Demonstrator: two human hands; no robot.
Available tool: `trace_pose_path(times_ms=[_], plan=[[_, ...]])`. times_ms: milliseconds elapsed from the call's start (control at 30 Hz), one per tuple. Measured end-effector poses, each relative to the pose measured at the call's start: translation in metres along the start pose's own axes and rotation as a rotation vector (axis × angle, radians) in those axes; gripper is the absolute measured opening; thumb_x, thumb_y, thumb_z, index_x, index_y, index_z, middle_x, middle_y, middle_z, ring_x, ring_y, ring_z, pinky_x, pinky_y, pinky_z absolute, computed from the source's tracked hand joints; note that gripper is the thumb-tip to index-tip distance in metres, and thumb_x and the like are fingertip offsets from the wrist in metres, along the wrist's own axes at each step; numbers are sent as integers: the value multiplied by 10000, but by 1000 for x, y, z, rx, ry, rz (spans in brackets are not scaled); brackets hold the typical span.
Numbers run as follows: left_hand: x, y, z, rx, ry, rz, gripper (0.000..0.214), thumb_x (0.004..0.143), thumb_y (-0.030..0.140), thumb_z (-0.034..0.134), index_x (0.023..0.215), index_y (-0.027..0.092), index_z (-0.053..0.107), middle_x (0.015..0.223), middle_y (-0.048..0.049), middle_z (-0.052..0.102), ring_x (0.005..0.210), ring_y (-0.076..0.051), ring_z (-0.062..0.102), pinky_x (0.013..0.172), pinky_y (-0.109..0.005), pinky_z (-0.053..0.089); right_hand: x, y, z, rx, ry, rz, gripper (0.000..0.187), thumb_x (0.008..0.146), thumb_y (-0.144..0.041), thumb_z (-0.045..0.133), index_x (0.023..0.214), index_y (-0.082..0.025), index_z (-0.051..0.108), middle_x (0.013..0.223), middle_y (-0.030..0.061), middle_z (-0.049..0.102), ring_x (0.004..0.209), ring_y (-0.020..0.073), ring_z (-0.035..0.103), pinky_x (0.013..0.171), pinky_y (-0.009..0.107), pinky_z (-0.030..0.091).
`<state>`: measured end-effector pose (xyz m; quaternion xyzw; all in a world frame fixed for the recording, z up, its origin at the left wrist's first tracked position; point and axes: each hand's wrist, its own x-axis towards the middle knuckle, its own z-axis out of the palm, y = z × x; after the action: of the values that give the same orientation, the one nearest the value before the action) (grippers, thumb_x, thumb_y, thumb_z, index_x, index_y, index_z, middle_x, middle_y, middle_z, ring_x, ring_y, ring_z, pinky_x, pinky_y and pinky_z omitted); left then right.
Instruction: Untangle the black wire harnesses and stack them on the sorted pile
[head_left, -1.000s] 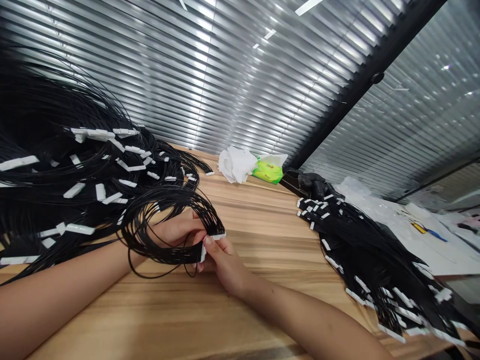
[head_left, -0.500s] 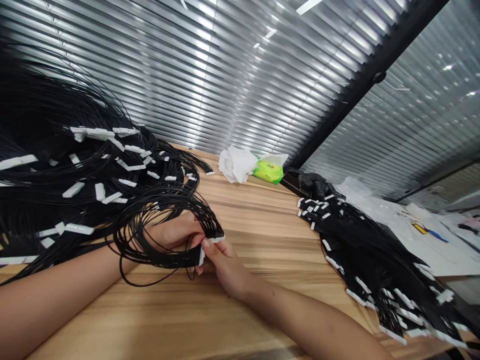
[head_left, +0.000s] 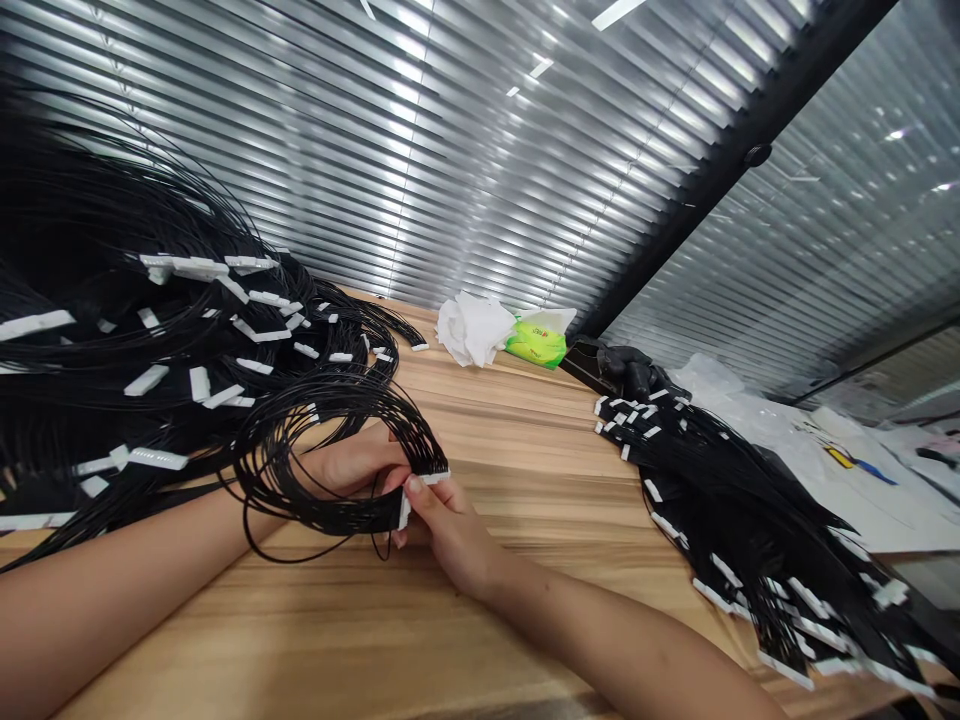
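A wire harness (head_left: 281, 470) of thin black wires curls into a loop over my left forearm, its two white connectors brought close together. My left hand (head_left: 367, 465) reaches through behind the loop, fingers closed at the connector ends and partly hidden by the wires. Thumb and fingers of my right hand (head_left: 454, 525) pinch the white connector (head_left: 435, 478) at the upper end. The other connector (head_left: 404, 510) points down beside my right thumb. One loose wire hangs below the loop.
A large heap of black harnesses (head_left: 187, 330) covers the left side. Another bundle (head_left: 750, 520) lies along the right. At the back are crumpled white tissue (head_left: 472, 330) and a green tissue pack (head_left: 536, 342). Blinds (head_left: 375, 150) rise behind the wooden table (head_left: 525, 430).
The wire loop has drawn in slightly, its left side shifting right and its lowest wire rising a little. Both hands stay at almost the same spot, still gripping the connector ends.
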<state>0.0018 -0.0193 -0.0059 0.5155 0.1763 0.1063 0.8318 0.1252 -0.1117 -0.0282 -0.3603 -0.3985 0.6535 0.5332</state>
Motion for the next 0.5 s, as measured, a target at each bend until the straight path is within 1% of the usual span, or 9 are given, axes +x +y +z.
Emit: trace_pose_path(times_ms=[100,167,233,300,333,400,467,500], plan=[[2,2,0,21,33,-3,323,708,390,711,566,158,535,446,4,532,425,-182,607,393,-272,521,1,1,0,9,18,11,427,696,-594,722,739,-176,646,584,-36,559,503,87,480,527,222,421],[7,1,-1,58,82,-9,332,695,415,721,568,155,557,449,4,535,431,-161,588,380,-237,486,3,1,0,37,66,-15,417,703,-586,720,754,-181,637,580,-36,557,490,94,468,506,229,396],[14,-1,-1,93,195,58,300,685,422,731,628,155,606,494,0,577,447,-146,581,383,-218,461,6,0,0,87,157,-73,400,712,-576,714,759,-189,626,584,-37,552,484,98,448,488,233,368],[21,-5,0,103,335,201,268,678,404,741,773,167,658,619,-7,659,476,-130,585,414,-213,463,9,-3,0,145,274,-133,377,721,-559,712,760,-196,614,615,-35,552,499,94,423,490,227,348],[24,-7,1,111,367,248,287,680,387,744,858,175,668,696,-14,694,507,-130,600,454,-224,485,11,-5,-1,164,335,-161,364,727,-549,709,772,-201,611,639,-33,556,511,94,414,497,226,343],[26,-10,5,147,414,350,344,693,341,740,989,185,660,863,-29,730,666,-156,657,619,-260,541,14,-7,-3,176,460,-217,347,740,-537,698,833,-215,609,682,-31,557,527,98,398,503,227,331],[25,-11,10,196,439,438,375,710,307,729,1053,181,647,1001,-47,726,863,-189,670,798,-299,538,16,-8,-6,164,556,-256,345,765,-539,667,901,-231,592,690,-39,540,527,103,386,501,230,318],[23,-11,11,222,440,465,376,719,302,723,1065,174,645,1043,-56,720,932,-201,660,856,-315,522,16,-8,-7,154,582,-266,345,779,-544,648,918,-235,578,678,-46,525,523,103,379,501,230,314]])
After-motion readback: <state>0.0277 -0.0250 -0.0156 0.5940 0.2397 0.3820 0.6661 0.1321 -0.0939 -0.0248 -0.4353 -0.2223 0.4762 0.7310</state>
